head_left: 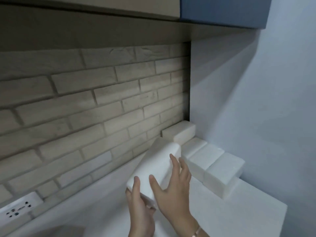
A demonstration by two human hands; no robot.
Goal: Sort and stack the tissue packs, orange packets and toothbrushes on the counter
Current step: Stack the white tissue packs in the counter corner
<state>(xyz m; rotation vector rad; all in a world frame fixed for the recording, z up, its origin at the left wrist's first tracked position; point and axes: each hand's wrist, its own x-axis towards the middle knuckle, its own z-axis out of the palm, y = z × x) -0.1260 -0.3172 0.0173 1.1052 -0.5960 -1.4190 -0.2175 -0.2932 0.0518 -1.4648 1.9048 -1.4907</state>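
Note:
A white tissue pack is lifted above the white counter, tilted with its far end toward the brick wall. My left hand grips its near end from below, thumb on top. My right hand lies on the pack's right side with fingers spread. To the right, a row of three white tissue packs stands against the side wall, and another pack rests on top at the far corner. No orange packets or toothbrushes are in view.
A light brick backsplash runs along the counter's back. A white wall socket sits low at the left. Cabinets hang overhead. The counter's right edge ends near the pale wall.

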